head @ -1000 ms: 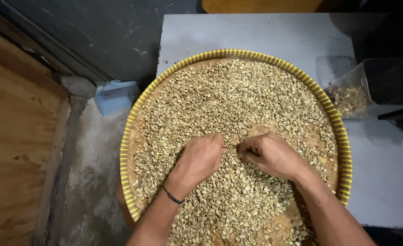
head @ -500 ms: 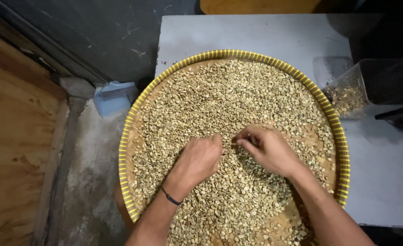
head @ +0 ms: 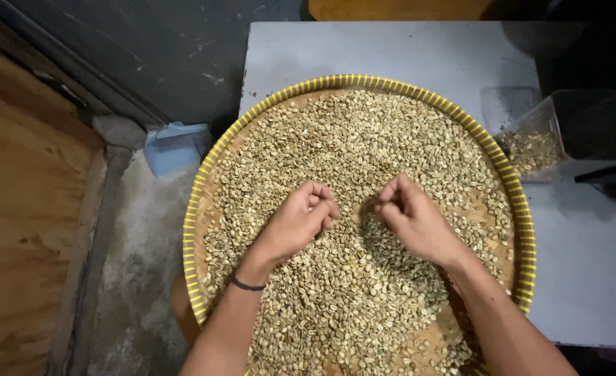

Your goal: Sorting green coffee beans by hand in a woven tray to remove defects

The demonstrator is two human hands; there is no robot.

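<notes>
Pale grey table (head: 398, 52) bearing yellow-rimmed woven tray (head: 194, 216) and clear plastic container (head: 555, 136).

Pale green-tan unroasted coffee beans (head: 364, 146) lay spread in a loose layer across a round, shallow woven tray (head: 214, 157) with a yellow-striped rim. The layer was thick near the middle and thinned toward the lower right edge, where bare brown weave showed through. The tray sat flat on a white table.

Two hands (head: 353, 219); one tray (head: 195, 209); countless beans (head: 364, 139)
</notes>
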